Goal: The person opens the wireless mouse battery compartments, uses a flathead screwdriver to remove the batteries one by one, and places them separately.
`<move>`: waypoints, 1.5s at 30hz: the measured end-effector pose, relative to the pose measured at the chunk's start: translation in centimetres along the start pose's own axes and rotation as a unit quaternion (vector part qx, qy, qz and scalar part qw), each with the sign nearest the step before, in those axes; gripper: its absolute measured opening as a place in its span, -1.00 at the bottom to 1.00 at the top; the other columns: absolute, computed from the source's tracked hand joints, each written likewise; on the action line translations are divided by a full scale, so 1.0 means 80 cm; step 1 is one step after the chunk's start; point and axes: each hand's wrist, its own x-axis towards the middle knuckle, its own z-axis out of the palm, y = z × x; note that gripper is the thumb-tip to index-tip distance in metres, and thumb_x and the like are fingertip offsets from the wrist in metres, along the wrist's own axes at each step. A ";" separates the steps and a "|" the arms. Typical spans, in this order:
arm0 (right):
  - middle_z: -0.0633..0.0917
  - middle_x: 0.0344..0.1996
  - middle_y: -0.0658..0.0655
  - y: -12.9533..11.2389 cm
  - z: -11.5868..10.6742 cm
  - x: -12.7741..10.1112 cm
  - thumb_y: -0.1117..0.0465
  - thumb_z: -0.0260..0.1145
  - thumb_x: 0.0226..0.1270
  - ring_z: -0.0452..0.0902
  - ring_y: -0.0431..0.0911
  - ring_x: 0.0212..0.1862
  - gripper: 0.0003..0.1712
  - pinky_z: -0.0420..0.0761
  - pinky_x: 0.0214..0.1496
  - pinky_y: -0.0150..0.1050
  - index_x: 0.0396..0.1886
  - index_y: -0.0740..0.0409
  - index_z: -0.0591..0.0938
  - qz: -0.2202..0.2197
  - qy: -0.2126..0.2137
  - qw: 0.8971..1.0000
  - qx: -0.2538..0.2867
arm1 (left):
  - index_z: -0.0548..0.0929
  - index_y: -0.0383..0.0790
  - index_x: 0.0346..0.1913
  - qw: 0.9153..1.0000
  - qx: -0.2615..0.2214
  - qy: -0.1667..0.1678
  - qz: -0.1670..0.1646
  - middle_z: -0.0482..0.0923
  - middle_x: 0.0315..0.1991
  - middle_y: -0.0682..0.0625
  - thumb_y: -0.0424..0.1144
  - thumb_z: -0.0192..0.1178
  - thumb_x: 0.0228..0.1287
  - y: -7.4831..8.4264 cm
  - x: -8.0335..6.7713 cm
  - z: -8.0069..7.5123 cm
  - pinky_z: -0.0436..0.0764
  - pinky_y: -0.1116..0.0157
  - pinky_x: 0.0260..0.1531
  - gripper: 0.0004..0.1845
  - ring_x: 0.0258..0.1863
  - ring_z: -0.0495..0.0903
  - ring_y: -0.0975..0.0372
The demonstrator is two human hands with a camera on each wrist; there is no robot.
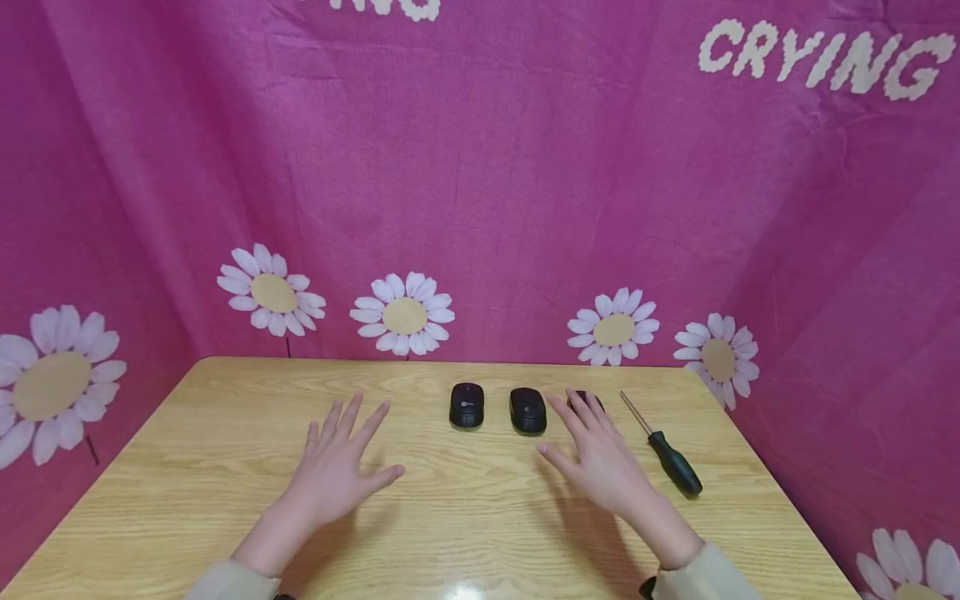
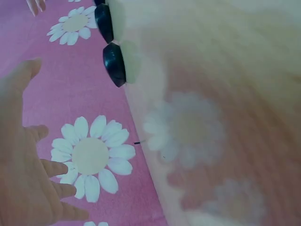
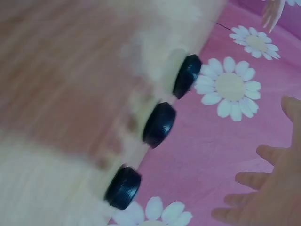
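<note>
Above the wooden table, my left hand (image 1: 335,471) spreads its fingers and holds nothing. My right hand (image 1: 600,462) also has its fingers spread, with nothing in it. Three black computer mice stand in a row: a left mouse (image 1: 467,406), a middle mouse (image 1: 528,411) and a right mouse (image 1: 593,401), which the right hand's fingers partly hide in the head view. To the right of that hand lies a screwdriver (image 1: 675,467) with a dark handle, its metal shaft pointing away and left. In the right wrist view the nearest mouse (image 3: 123,187) is seen whole, apart from the fingers.
The light wooden table (image 1: 187,433) narrows toward its far edge. A pink curtain (image 1: 510,183) with white daisies and lettering hangs behind it and along both sides. Shadows of both hands fall on the tabletop.
</note>
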 end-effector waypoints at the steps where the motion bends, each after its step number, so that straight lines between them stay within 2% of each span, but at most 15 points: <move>1: 0.16 0.43 0.23 -0.002 -0.001 0.005 -0.23 0.18 0.27 -0.08 0.25 0.45 -0.19 0.11 0.34 0.29 0.45 -0.10 0.19 0.002 -0.003 1.000 0.013 | 0.12 0.09 0.46 1.000 -0.009 0.002 0.001 -0.06 0.47 -0.25 0.38 0.13 0.08 0.001 0.005 0.000 -0.09 -0.37 0.24 -0.07 0.43 -0.15 -0.23; 4: 0.16 0.43 0.24 -0.010 -0.003 0.017 -0.22 0.19 0.27 -0.05 0.23 0.45 -0.18 0.19 0.29 0.31 0.46 -0.12 0.16 0.010 -0.015 0.998 0.054 | 0.11 0.03 0.46 0.999 -0.041 0.003 -0.001 -0.05 0.46 -0.27 0.33 0.17 0.09 0.006 0.019 0.001 -0.05 -0.32 0.27 -0.07 0.42 -0.12 -0.24; 8: 0.15 0.43 0.24 -0.017 -0.003 0.033 -0.17 0.22 0.28 0.04 0.21 0.42 -0.17 0.23 0.26 0.31 0.46 -0.10 0.14 0.020 -0.026 0.994 0.102 | 0.08 0.01 0.47 0.997 -0.082 -0.008 -0.014 -0.04 0.46 -0.28 0.37 0.15 0.07 0.012 0.037 0.003 0.06 -0.28 0.27 -0.03 0.41 -0.06 -0.23; 11: 0.18 0.43 0.21 -0.020 -0.001 0.046 -0.14 0.23 0.29 0.10 0.20 0.40 -0.17 0.24 0.28 0.26 0.47 -0.07 0.14 0.019 -0.026 0.991 0.128 | 0.07 0.03 0.47 0.992 -0.121 -0.022 -0.030 -0.03 0.46 -0.26 0.37 0.16 0.06 0.017 0.051 0.005 0.16 -0.28 0.23 -0.02 0.40 -0.02 -0.22; 16: 0.28 0.39 0.20 -0.023 0.003 0.069 -0.08 0.25 0.28 0.20 0.14 0.37 -0.18 0.31 0.29 0.16 0.46 -0.05 0.16 0.022 -0.029 0.984 0.175 | 0.08 -0.02 0.47 0.983 -0.173 -0.036 -0.051 0.03 0.45 -0.24 0.28 0.21 0.09 0.025 0.072 0.007 0.18 -0.25 0.23 -0.05 0.39 0.04 -0.20; 19: 0.34 0.34 0.27 -0.023 0.009 0.079 -0.05 0.27 0.27 0.31 0.17 0.31 -0.19 0.40 0.23 0.12 0.45 -0.02 0.18 0.035 -0.041 0.976 0.211 | 0.10 -0.07 0.46 0.976 -0.204 -0.043 -0.063 0.09 0.43 -0.23 0.23 0.23 0.11 0.027 0.084 0.012 0.18 -0.18 0.28 -0.06 0.39 0.08 -0.16; 22: 0.37 0.30 0.32 -0.021 0.019 0.089 -0.02 0.29 0.26 0.38 0.21 0.25 -0.21 0.47 0.18 0.07 0.44 -0.02 0.20 0.062 -0.058 0.965 0.247 | 0.10 -0.12 0.46 0.965 -0.244 -0.054 -0.077 0.14 0.41 -0.21 0.20 0.24 0.12 0.027 0.097 0.019 0.22 -0.12 0.28 -0.07 0.36 0.16 -0.15; 27: 0.39 0.28 0.35 -0.020 0.039 0.102 0.09 0.30 0.27 0.35 0.23 0.26 -0.25 0.45 0.21 0.05 0.42 0.05 0.24 0.110 -0.079 0.936 0.325 | 0.14 -0.11 0.44 0.944 -0.300 -0.069 -0.117 0.23 0.37 -0.22 0.16 0.26 0.13 0.026 0.114 0.028 0.38 -0.06 0.20 -0.10 0.26 0.31 -0.19; 30: 0.39 0.27 0.39 -0.020 0.053 0.109 0.16 0.28 0.28 0.34 0.23 0.27 -0.27 0.47 0.19 0.03 0.41 0.13 0.24 0.128 -0.094 0.913 0.375 | 0.16 -0.16 0.43 0.931 -0.332 -0.075 -0.134 0.28 0.33 -0.26 0.09 0.24 0.17 0.026 0.122 0.036 0.48 -0.02 0.10 -0.16 0.24 0.36 -0.17; 33: 0.41 0.24 0.40 -0.019 0.066 0.113 0.18 0.28 0.28 0.36 0.20 0.25 -0.28 0.51 0.16 -0.02 0.40 0.17 0.24 0.138 -0.105 0.901 0.398 | 0.15 -0.21 0.43 0.905 -0.386 -0.087 -0.154 0.26 0.33 -0.29 0.03 0.22 0.22 0.025 0.128 0.047 0.54 0.01 0.03 -0.20 0.20 0.41 -0.14; 36: 0.45 0.20 0.41 -0.018 0.076 0.115 0.21 0.28 0.27 0.42 0.18 0.20 -0.28 0.56 0.09 -0.05 0.38 0.22 0.25 0.148 -0.105 0.899 0.399 | 0.11 -0.25 0.43 0.869 -0.453 -0.101 -0.174 0.23 0.34 -0.32 -0.04 0.19 0.27 0.025 0.131 0.057 0.52 0.00 0.06 -0.22 0.18 0.42 -0.15; 37: 0.44 0.20 0.42 -0.019 0.078 0.116 0.22 0.27 0.28 0.44 0.19 0.18 -0.28 0.56 0.08 -0.04 0.39 0.25 0.23 0.154 -0.108 0.892 0.410 | 0.10 -0.25 0.43 0.855 -0.473 -0.108 -0.183 0.22 0.34 -0.33 -0.04 0.18 0.28 0.024 0.131 0.059 0.50 -0.02 0.08 -0.22 0.18 0.40 -0.16; 40: 0.43 0.19 0.46 -0.024 0.083 0.115 0.26 0.22 0.33 0.48 0.20 0.13 -0.30 0.57 0.07 -0.02 0.39 0.33 0.19 0.178 -0.119 0.876 0.433 | 0.07 -0.27 0.44 0.827 -0.511 -0.125 -0.198 0.21 0.33 -0.35 -0.06 0.15 0.30 0.024 0.131 0.065 0.44 -0.05 0.15 -0.23 0.22 0.35 -0.19; 42: 0.42 0.18 0.49 -0.027 0.086 0.115 0.27 0.19 0.35 0.51 0.21 0.09 -0.30 0.57 0.06 -0.01 0.39 0.39 0.16 0.192 -0.127 0.865 0.446 | 0.06 -0.27 0.44 0.815 -0.524 -0.135 -0.209 0.22 0.33 -0.35 -0.06 0.15 0.31 0.023 0.132 0.069 0.40 -0.06 0.19 -0.23 0.25 0.32 -0.20; 45: 0.44 0.16 0.51 -0.029 0.094 0.115 0.30 0.18 0.33 0.55 0.22 0.03 -0.30 0.60 0.02 -0.05 0.36 0.47 0.15 0.195 -0.130 0.872 0.429 | 0.07 -0.30 0.43 0.805 -0.535 -0.133 -0.218 0.22 0.31 -0.36 -0.10 0.16 0.30 0.024 0.134 0.076 0.40 -0.02 0.20 -0.24 0.24 0.33 -0.18</move>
